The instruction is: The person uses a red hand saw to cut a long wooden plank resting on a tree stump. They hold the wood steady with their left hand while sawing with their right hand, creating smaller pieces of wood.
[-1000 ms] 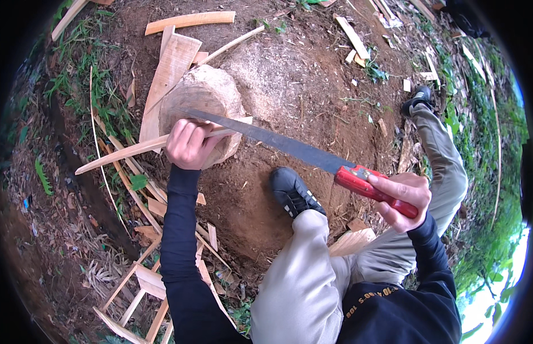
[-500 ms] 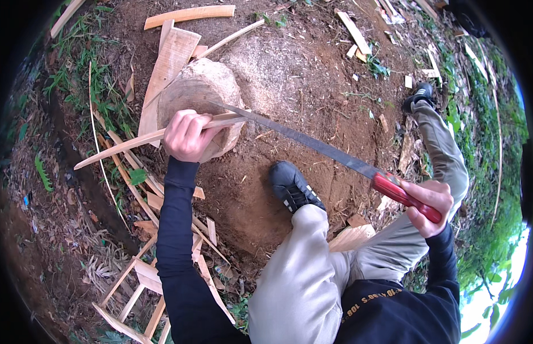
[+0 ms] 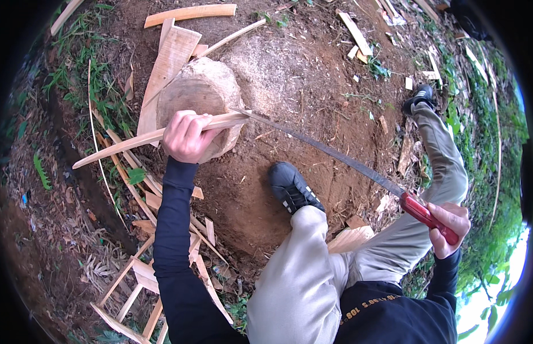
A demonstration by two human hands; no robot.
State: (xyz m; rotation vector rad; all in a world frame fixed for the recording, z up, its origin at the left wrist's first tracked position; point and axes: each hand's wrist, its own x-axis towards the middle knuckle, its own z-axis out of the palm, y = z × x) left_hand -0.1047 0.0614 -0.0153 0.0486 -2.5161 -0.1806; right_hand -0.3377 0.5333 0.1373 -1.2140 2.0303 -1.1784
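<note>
My left hand is closed around a long, narrow wooden strip that tapers to a point at its left end. The strip's right end rests over a cut tree stump. In my right hand is the red handle of a handsaw with a long, thin blade. The blade slants up to the left, and its tip meets the right end of the strip at the stump's edge. Its teeth are too fine to make out.
A wide board leans against the stump's far left side. A curved wooden piece lies behind it. A slatted wooden frame and loose strips lie at lower left. My shoe is on the dirt right of the stump.
My right hand has drawn the saw back toward the lower right, so less blade reaches past the strip. My left hand and the strip stay almost in place.
</note>
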